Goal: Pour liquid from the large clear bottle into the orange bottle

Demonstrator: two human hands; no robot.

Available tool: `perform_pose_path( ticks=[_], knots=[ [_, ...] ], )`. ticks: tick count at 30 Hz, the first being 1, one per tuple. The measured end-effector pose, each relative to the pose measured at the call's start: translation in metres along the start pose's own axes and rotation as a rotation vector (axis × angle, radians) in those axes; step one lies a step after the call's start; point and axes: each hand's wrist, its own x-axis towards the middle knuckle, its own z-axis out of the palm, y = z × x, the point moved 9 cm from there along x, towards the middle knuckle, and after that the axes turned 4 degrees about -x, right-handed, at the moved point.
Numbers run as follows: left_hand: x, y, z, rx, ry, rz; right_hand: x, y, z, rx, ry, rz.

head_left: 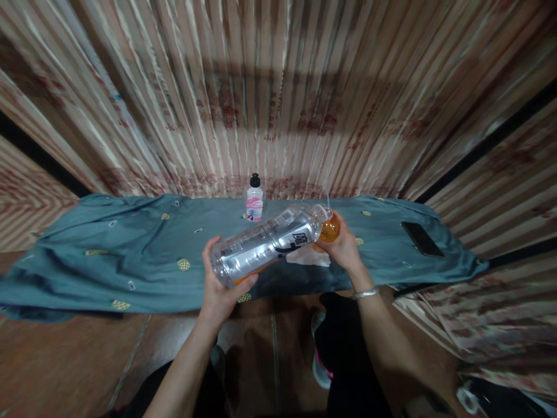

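Bottle (270,242) tilted between hands (219,297)

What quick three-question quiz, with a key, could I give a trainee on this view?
1. Which hand holds the silver-labelled plastic bottle near its base?
2. True or false: the small black-capped bottle stands upright on the teal cloth.
3. Fill in: the smartphone lies to the ____ of the small black-capped bottle.

Key: 1. Left hand; the right hand holds the amber container. 2. True. 3. Right.
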Motion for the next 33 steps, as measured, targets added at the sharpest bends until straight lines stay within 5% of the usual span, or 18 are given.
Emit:
perform_pose_path(
  ticks=[33],
  knots=[
    [-0.002,0.011,0.011,-0.043,-0.056,0.019,-0.004,0.011,0.001,0.078,0.029,0.031]
  ],
)
